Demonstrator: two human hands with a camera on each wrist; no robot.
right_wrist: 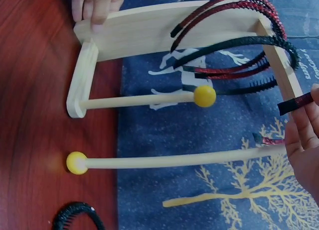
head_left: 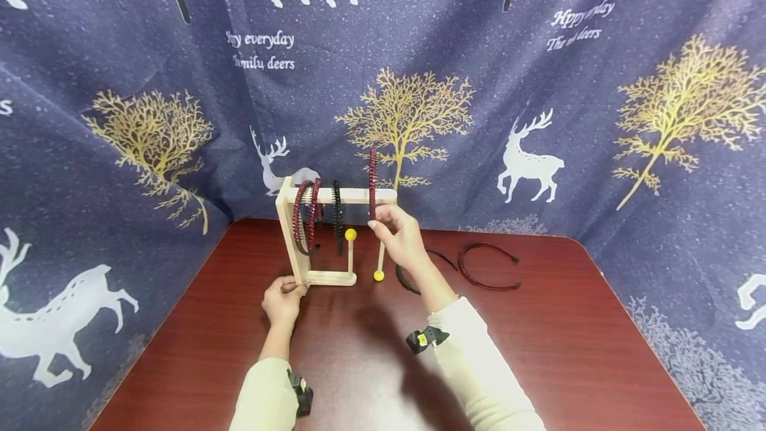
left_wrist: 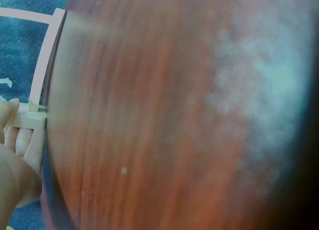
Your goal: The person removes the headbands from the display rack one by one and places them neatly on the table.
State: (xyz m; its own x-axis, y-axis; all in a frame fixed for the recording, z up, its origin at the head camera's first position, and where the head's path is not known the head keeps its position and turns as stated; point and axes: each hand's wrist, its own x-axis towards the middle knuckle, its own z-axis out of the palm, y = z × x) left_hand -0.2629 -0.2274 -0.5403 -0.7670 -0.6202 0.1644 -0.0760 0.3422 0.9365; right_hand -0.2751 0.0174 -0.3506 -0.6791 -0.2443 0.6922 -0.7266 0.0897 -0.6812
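My left hand [head_left: 281, 301] grips the foot of a pale wooden headband stand [head_left: 291, 235], thumb on top in the left wrist view. My right hand [head_left: 402, 235] pinches a dark red headband [head_left: 373, 178] near one end. This headband straddles the stand's top bar [head_left: 354, 196] close to its right end, its arch above the bar. Farther left on the bar hang red headbands [head_left: 312, 218] and a black headband [head_left: 338, 211], toothed on the inside. In the right wrist view the held headband's black tip [right_wrist: 288, 107] pokes out from the fingers.
A yellow ball [head_left: 350, 235] tops the short peg; another yellow ball [head_left: 379, 276] ends the rod hanging from the bar. On the red-brown table [head_left: 538, 351] lie a red headband [head_left: 461, 263] and a black headband [head_left: 443, 257], partly behind my right arm. Patterned blue cloth [head_left: 538, 72] hangs behind.
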